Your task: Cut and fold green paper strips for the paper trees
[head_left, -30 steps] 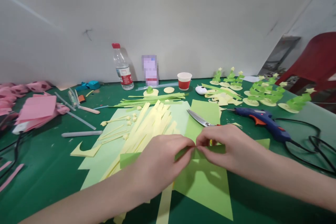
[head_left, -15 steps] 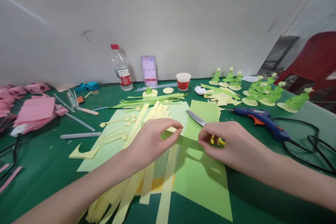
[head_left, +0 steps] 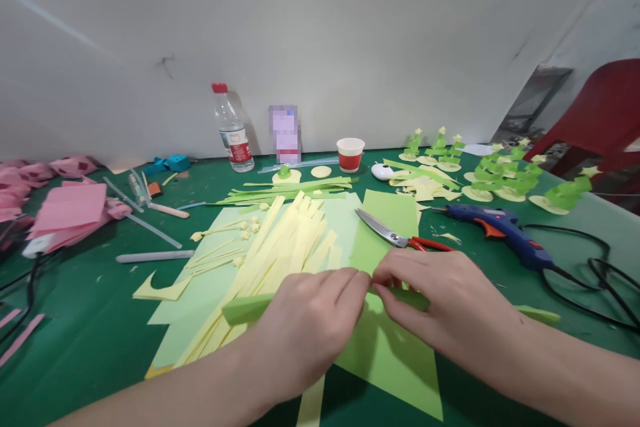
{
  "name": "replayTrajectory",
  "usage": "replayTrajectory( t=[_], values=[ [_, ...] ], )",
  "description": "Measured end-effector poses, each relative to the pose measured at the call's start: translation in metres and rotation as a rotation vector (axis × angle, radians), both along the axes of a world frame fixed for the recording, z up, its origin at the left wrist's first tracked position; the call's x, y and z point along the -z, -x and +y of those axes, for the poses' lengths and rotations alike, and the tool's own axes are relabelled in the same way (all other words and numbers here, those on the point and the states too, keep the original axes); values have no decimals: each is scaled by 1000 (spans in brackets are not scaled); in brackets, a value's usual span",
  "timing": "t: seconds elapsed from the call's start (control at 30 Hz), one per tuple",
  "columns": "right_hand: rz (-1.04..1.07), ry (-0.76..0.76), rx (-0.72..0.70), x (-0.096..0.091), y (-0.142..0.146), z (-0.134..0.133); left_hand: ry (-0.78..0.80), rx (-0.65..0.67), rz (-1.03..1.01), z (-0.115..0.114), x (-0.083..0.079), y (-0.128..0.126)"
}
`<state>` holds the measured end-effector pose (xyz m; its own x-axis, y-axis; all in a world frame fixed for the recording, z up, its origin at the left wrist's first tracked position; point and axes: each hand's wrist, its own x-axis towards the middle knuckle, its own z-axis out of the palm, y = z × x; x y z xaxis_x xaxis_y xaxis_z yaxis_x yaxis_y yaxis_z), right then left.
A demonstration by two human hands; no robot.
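- A green paper strip [head_left: 245, 309] is held low in the middle of the frame, above a bigger green sheet [head_left: 395, 347].
- The strip is covered by the left hand [head_left: 317, 323]; its fingers are bent and close together. What is done by the thumb cannot be told, because it is hidden.
- The strip is pinched by the right hand [head_left: 425, 297], with thumb and pointing finger nearly shut on it. The two hands are almost touching.
- A green end pokes out past the right wrist; it seems to be part of the same strip.
- It looks like the strip is being bent or folded at its middle. For a neat bend, the two long edges should be lined up first.
- Only a light pinch is needed, since thin paper can be crumpled or torn.
- The spot should be pressed slowly, from the middle outward, so no wrinkles are made.
- The red-handled scissors [head_left: 383, 225], right by the right hand, should not be bumped.
- The yellow strips [head_left: 280, 247], left of the middle, could be pushed about by the left arm, so it should be lifted a little.
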<state>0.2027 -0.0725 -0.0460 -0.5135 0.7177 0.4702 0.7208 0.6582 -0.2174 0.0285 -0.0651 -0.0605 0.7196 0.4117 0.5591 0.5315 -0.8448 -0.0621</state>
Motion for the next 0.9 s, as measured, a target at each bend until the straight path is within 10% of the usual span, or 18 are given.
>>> replayTrajectory(
  t=[0.1, 0.53, 0.9],
  values=[
    [-13, -93, -8, 6, 0, -1, -52, -3, 58, -1, 3, 0],
    [-128, -27, 157, -20, -24, 14, 568, -352, -110, 44, -27, 18],
    [-239, 121, 194, -22, -26, 18, 559, -539, 43, 64, -27, 32]
  ],
)
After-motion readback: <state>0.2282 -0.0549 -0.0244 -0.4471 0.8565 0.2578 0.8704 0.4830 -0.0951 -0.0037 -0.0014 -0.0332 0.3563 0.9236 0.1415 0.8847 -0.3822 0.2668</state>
